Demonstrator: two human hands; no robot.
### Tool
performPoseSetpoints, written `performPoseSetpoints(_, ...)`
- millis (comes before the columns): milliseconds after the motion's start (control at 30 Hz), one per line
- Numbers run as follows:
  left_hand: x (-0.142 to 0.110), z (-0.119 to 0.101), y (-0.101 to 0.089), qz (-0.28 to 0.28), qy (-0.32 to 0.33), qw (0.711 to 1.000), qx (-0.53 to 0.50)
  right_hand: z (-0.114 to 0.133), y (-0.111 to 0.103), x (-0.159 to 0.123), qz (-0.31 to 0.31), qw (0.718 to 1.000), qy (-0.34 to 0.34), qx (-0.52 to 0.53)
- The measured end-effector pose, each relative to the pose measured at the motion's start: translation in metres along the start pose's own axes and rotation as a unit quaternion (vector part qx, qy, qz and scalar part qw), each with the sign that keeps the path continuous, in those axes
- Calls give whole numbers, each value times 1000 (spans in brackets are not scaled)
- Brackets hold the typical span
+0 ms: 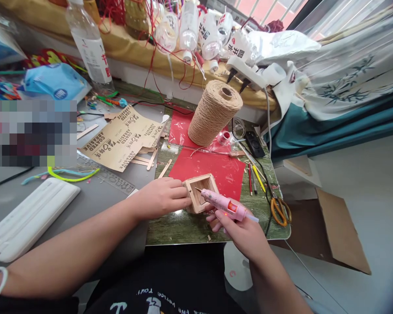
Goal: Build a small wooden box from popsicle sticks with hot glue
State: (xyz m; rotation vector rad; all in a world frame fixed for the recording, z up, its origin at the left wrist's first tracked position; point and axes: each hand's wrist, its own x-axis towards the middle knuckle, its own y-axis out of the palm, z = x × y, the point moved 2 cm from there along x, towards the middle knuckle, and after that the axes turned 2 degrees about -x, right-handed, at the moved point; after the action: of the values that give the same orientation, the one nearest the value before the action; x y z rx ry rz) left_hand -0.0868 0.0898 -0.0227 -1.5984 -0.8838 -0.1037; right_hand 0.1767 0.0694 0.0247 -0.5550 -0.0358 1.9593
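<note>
My left hand (pixel 165 195) has its fingers closed on the left side of a small square box made of wooden craft sticks (pixel 212 182), its open side facing up toward me. In my right hand (pixel 237 226) is a pink hot glue gun (pixel 221 201), with a translucent glue stick showing at its rear end. The glue gun's nozzle points left and sits over the box's opening; whether it touches the wood I cannot tell. Under and behind the box lies a red sheet (pixel 229 172). My left thumb is hidden.
A big twine spool (pixel 209 115) stands behind the box. Sandpaper sheets (pixel 121 139) and craft sticks (pixel 153 159) lie to the left. Pens (pixel 258 178), orange-handled scissors (pixel 280 211) and a cable are near the right edge. A white keyboard-like device (pixel 32 216) and water bottle (pixel 91 52) are further left.
</note>
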Motion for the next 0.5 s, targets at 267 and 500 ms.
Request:
performPoseSetpoints(267,2,-2,2,26,-7,999,29,-6,-1,-1,5,1000,-8,-21)
performPoseSetpoints(500,3,-3,0,-18,13,999,40,17,4,-4,30,989,-36,-143)
